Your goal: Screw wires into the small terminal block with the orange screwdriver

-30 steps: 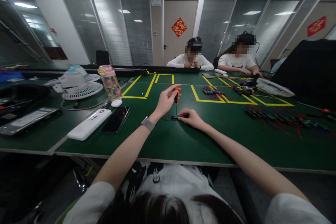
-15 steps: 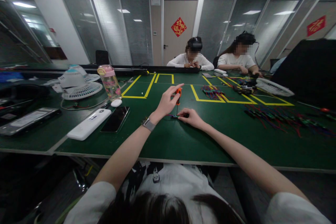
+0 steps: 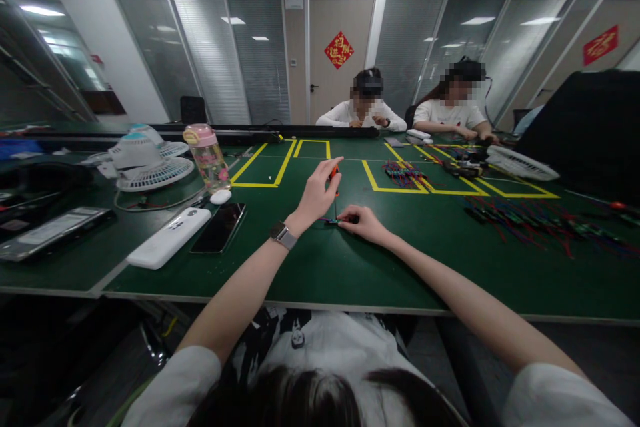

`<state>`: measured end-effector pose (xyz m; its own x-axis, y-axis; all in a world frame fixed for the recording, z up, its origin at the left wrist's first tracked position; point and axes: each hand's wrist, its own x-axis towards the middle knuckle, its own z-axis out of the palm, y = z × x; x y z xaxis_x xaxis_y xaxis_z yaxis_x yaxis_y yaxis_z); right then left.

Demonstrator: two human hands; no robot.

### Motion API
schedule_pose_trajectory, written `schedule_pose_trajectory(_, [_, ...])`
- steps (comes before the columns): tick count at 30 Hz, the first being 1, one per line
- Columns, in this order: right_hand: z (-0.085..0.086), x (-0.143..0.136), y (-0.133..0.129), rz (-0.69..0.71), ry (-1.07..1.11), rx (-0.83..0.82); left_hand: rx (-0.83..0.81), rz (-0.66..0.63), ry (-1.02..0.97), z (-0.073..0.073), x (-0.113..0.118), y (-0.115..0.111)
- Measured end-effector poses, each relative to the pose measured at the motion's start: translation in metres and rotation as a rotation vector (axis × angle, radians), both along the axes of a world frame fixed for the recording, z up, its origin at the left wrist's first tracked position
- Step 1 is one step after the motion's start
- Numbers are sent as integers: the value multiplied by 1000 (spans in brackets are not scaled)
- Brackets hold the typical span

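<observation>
Head view: small dark circuit board with thin coloured wires (image 3: pixel 332 221) lies flat on the green-topped bench (image 3: pixel 320 273), centred before the wearer, its wires trailing off to the left. Over it, near upright, a screwdriver with orange-and-black handle and slim metal shaft (image 3: pixel 337 195), tip down at the board; what the tip meets is too small to make out. Left hand (image 3: pixel 320 188) has the handle between thumb and fingers, forefinger stretched out past it, so the hold looks light. Right hand (image 3: pixel 367 223) pinches the board's right end with its fingertips; a dark patch in its curl, shadow or object, cannot tell. Risks, my judgement: tip skidding off, if the shaft leans or the light hold lets the handle wander; board swivelling under twist, being small and pinched at one end only; a slip jabbing the right fingertips, which sit just beside the tip; wires strained if the board turns. Farther out, right: a tangled heap of red-and-blue wired boards (image 3: pixel 404 174) by yellow tape strips (image 3: pixel 395 190), and a longer spread of similar wired pieces (image 3: pixel 540 221). Left: black glass-faced phone (image 3: pixel 219 228), white rounded slab-like device (image 3: pixel 169 238), clear bottle with pink lid (image 3: pixel 207 157). Two co-workers sit across the bench, well apart from this work.
</observation>
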<state>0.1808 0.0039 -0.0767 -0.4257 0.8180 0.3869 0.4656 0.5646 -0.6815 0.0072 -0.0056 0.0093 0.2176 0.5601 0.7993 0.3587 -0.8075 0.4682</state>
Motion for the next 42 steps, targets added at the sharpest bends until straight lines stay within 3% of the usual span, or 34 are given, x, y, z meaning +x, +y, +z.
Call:
schedule_pose_trajectory(4, [0, 0, 0, 1, 5, -6, -157, -147, -138, -1, -1, 6])
schedule_pose_trajectory(10, [1, -1, -1, 2, 3, 1, -24, 51, -97, -1, -3, 3])
schedule_pose_trajectory(12, [1, -1, -1, 2, 6, 0, 11, 55, -34, 1, -3, 0])
schedule_pose_trajectory(15, [0, 0, 0, 9, 3, -7, -7, -70, -11, 1, -2, -1])
schedule_pose_trajectory(20, [0, 0, 0, 15, 2, -1, -190, -251, -150, -1, 2, 4])
schedule_pose_trajectory(24, [2, 0, -1, 5, -10, -1, -131, -101, -183, -1, 4, 3])
schedule_pose_trajectory(29, [3, -1, -2, -12, -11, -6, 30, 141, -50, -2, 2, -1])
schedule_pose_trajectory(33, [3, -1, -3, 0, -6, -13, 87, 51, 25, -1, 2, -3])
schedule_pose_trajectory(38, [2, 0, -2, 2, -6, -11, -101, -153, -95, 2, 5, -2])
schedule_pose_trajectory(42, [2, -1, -1, 3, -2, -3, -80, -24, -173, -1, 6, -1])
